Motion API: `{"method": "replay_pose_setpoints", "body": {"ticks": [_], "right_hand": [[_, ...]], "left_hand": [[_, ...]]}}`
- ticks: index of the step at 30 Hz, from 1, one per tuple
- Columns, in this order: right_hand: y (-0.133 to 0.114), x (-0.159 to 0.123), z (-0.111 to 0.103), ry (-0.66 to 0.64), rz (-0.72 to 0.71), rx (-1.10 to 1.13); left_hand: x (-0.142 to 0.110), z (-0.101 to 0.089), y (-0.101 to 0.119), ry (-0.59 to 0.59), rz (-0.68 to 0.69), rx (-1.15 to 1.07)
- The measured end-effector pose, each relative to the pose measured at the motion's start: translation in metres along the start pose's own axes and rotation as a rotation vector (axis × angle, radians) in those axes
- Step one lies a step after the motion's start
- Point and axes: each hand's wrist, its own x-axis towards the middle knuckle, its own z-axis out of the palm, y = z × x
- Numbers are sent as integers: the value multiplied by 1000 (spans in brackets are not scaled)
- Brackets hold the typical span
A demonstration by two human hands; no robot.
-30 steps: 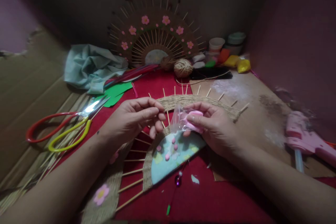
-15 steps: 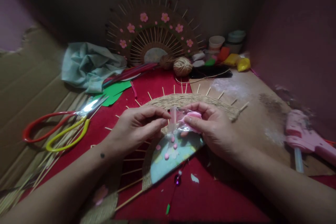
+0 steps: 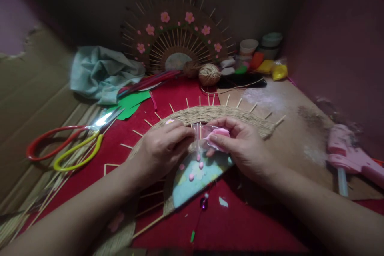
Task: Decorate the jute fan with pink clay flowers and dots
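A small clear zip bag (image 3: 197, 140) with pink clay (image 3: 222, 132) inside is held above a half-round fan of sticks and woven twine (image 3: 207, 114). My right hand (image 3: 244, 146) pinches the clay-filled end between thumb and fingers. At the bag's open-end strip, my left hand (image 3: 162, 148) is closed, its fingertips pressed together on the edge. Under the hands lies the fan's light blue half-circle centre (image 3: 184, 192), with several small pink clay balls (image 3: 191, 177) on it. A pink flower (image 3: 169, 121) shows on the woven band just beyond my left hand.
Red-and-yellow-handled scissors (image 3: 79, 146) lie left, by loose sticks. A pink glue gun (image 3: 345, 152) rests at right. Behind stand a flowered fan (image 3: 177, 28), a twine ball (image 3: 209, 74), a crumpled cloth (image 3: 103, 74) and yellow clay bags (image 3: 279, 71). A purple bead (image 3: 203, 203) lies in front.
My left hand has turned over, its knuckles now upward and its fingers drawn together at the bag's edge. The flower on the band has come into sight. My right hand stays nearly still.
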Motion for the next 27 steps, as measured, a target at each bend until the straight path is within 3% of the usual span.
{"method": "replay_pose_setpoints", "body": {"ticks": [10, 22, 25, 27], "right_hand": [[-1, -3, 4, -44, 31, 8], [-7, -5, 7, -104, 81, 49], [-7, -5, 7, -114, 80, 49], [-6, -4, 5, -97, 62, 42]], "left_hand": [[0, 0, 9, 49, 42, -2], [-6, 7, 7, 11, 92, -31], [-1, 0, 12, -24, 29, -127], [3, -8, 15, -71, -130, -318]]}}
